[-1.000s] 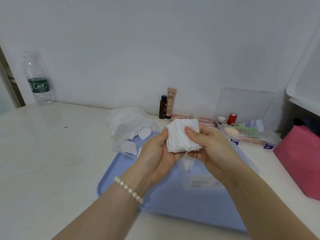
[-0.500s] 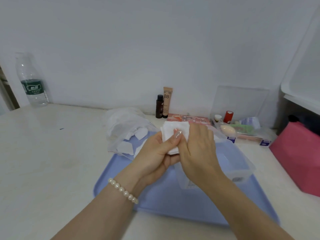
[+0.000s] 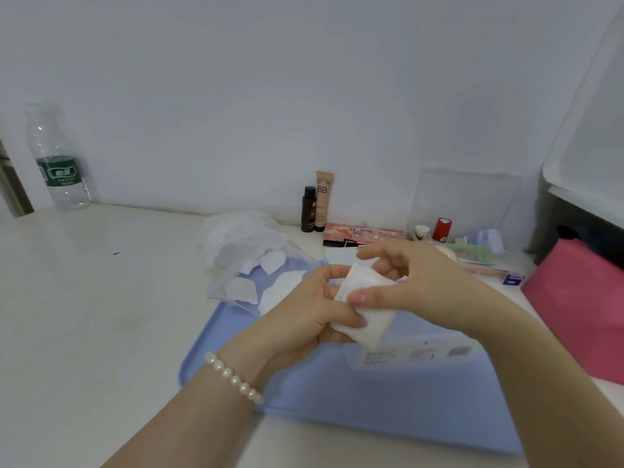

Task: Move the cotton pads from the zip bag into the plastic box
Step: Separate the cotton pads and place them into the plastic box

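your left hand (image 3: 304, 319) grips a stack of cotton pads (image 3: 366, 309), thumb curled over its front, held above the blue tray (image 3: 337, 400) and right over the clear plastic box (image 3: 415, 356), which sits on the tray under your hands. your right hand (image 3: 408, 282) pinches the stack's edge with the thumb while the other fingers fan out loosely above. more pads sit in the zip bag (image 3: 246, 261), lying open at the tray's far left corner, partly on the table (image 3: 84, 315). judgement: you're squaring the stack before dropping it in. keep the pads pressed flat, line the stack up with the box mouth, lower it straight in, don't let loose pads slip off the side onto the tray. whether any pads are already in the box, can't tell, your hands block it. versus a second ago: the stack was upright and fanned between both hands, now it's tipped flatter and lower, nearer the box; the right hand has gone from wrapping the stack's side to a lighter thumb pinch with fingers lifted. bag unchanged.
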Demonstrator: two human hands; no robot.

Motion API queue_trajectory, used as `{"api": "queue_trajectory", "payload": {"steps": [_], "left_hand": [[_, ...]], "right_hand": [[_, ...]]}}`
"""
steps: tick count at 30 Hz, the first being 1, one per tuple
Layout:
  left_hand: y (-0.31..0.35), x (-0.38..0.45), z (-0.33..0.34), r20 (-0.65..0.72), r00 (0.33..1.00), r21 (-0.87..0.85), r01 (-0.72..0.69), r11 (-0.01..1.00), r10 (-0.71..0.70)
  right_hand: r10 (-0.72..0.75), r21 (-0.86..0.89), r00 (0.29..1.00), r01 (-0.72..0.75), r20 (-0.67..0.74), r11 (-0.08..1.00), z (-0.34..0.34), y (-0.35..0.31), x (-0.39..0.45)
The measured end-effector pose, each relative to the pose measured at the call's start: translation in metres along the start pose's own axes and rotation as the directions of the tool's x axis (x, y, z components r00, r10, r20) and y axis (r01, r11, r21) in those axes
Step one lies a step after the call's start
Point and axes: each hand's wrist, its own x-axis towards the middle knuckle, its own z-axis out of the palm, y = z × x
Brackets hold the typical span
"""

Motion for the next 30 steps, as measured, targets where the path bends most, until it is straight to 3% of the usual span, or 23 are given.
{"api": "queue_trajectory", "payload": {"steps": [3, 9, 12, 14, 16, 18, 21, 24, 27, 30], "left_hand": [[0.000, 0.000, 0.001, -0.043, 0.999, -0.033, -0.029, 0.999, 0.027], [-0.006, 0.004, 0.008, -0.104, 0.993, -0.036, -0.066, 0.997, 0.062], [-0.005, 0.005, 0.008, -0.187, 0.974, -0.095, -0.145, 0.985, 0.126], [-0.004, 0.007, 0.004, -0.301, 0.932, -0.016, -0.215, 0.976, 0.201], [-0.006, 0.011, -0.002, -0.417, 0.862, 0.177, -0.235, 0.956, 0.289], [-0.012, 0.013, -0.006, -0.437, 0.815, 0.395, -0.207, 0.895, 0.381], [-0.023, 0.015, -0.006, -0.350, 0.821, 0.663, -0.123, 0.738, 0.451], [-0.031, 0.015, -0.005, -0.225, 0.847, 0.813, -0.109, 0.571, 0.481], [-0.032, 0.014, -0.003, -0.169, 0.859, 0.875, -0.095, 0.474, 0.484], [-0.031, 0.013, -0.002, -0.197, 0.851, 0.910, -0.026, 0.414, 0.487]], "right_hand": [[0.014, 0.097, 0.994, -0.003, -0.110, 0.995, 0.004, -0.003, 0.000], [0.076, 0.181, 0.996, -0.066, -0.050, 0.981, 0.001, -0.002, 0.000], [0.137, 0.394, 0.973, -0.054, -0.184, 0.917, -0.011, 0.006, 0.005], [0.224, 0.484, 0.917, -0.040, -0.329, 0.874, -0.022, 0.016, 0.010], [0.262, 0.351, 0.841, -0.093, -0.473, 0.932, -0.027, 0.032, 0.015], [0.267, 0.160, 0.816, -0.215, -0.513, 0.963, -0.022, 0.047, 0.020], [0.268, -0.141, 0.855, -0.362, -0.443, 0.922, -0.002, 0.058, 0.026], [0.246, -0.382, 0.865, -0.425, -0.437, 0.820, 0.014, 0.056, 0.028], [0.241, -0.437, 0.870, -0.434, -0.430, 0.788, 0.026, 0.057, 0.029], [0.324, -0.314, 0.878, -0.438, -0.353, 0.843, 0.027, 0.054, 0.031]]}}
